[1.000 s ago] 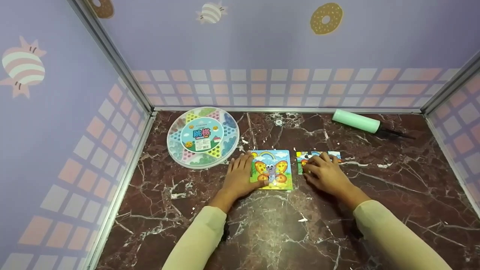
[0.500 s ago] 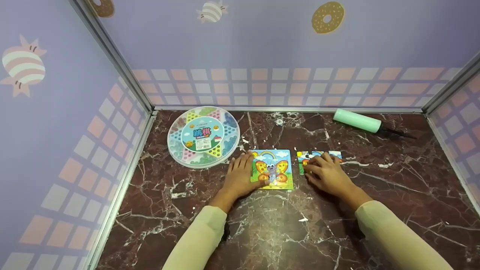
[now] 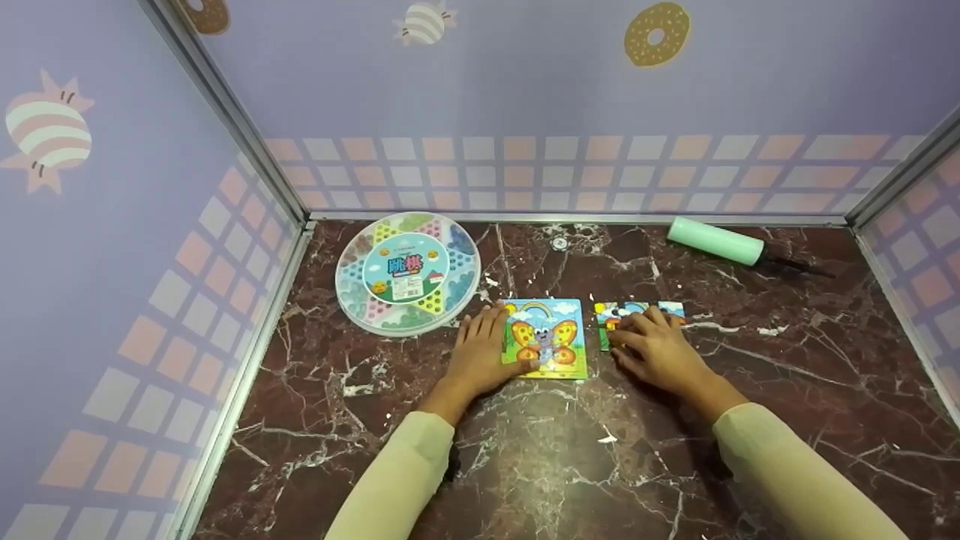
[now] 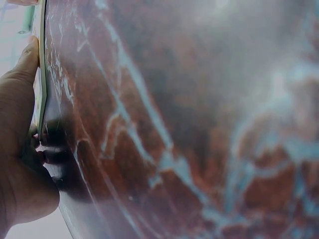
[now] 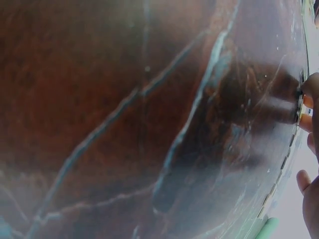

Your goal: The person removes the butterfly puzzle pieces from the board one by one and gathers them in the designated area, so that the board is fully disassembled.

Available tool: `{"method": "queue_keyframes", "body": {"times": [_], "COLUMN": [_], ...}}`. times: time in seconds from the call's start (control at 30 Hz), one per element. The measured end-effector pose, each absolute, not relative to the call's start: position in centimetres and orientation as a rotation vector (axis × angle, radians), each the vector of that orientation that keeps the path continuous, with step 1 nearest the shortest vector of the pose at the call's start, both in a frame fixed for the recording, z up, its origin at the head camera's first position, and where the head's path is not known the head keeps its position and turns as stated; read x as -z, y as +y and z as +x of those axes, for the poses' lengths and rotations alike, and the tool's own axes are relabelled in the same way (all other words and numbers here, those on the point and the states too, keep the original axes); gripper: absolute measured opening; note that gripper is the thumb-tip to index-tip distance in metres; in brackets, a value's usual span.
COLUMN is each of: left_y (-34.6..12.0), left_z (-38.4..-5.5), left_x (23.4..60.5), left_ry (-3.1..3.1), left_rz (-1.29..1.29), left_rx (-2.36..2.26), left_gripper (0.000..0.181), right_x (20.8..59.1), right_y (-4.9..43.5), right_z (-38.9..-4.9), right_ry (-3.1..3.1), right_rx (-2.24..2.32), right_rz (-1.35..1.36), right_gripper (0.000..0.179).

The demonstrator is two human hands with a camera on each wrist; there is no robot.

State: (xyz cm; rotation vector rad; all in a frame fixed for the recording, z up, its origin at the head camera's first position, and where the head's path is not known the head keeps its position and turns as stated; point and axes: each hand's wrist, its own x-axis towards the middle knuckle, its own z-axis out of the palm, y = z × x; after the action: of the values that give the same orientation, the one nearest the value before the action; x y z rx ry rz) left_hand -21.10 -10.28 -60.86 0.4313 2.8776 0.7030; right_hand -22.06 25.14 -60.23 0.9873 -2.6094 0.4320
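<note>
The red-brown marbled table (image 3: pixel 540 465) looks smooth, so anything loose on it could be sent sliding by a careless push. The round game set (image 3: pixel 405 274), placed towards the back left, is close to the left fingertips and might be nudged if that hand were swung outward. The mint-green cylinder (image 3: pixel 716 241), laid on its side at the back right, could be rolled by a knock. The butterfly board (image 3: pixel 553 337) lies flat mid-table; its left side is covered by the left hand (image 3: pixel 482 352), whose fingers are stretched out, with the thumb laid over the picture. Should that hand be shifted or pressed unevenly, the board could be skewed. The puzzle pieces (image 3: pixel 602 308), just right of the board, are partly hidden by the right hand (image 3: pixel 660 352); its fingers are bent over them, but whether any piece is pinched cannot be told. By a drag of those fingers, neighbouring pieces could be scattered, overlapped or flipped, since they are apparently small, thin and easily caught together.
</note>
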Motion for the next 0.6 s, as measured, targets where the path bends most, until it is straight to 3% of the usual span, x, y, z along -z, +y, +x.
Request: {"method": "queue_keyframes", "body": {"times": [0.6], "left_y": [-10.25], "left_z": [-20.87], "left_x": [60.50], "left_ry": [2.868], "left_rz": [0.434], "left_rx": [-0.697], "left_gripper": [0.116], "right_x": [59.98], "right_y": [25.15], "right_z": [-22.09], "right_ry": [-2.608], "right_rx": [-0.448], "right_rz": [1.014], "right_gripper": [0.022]}}
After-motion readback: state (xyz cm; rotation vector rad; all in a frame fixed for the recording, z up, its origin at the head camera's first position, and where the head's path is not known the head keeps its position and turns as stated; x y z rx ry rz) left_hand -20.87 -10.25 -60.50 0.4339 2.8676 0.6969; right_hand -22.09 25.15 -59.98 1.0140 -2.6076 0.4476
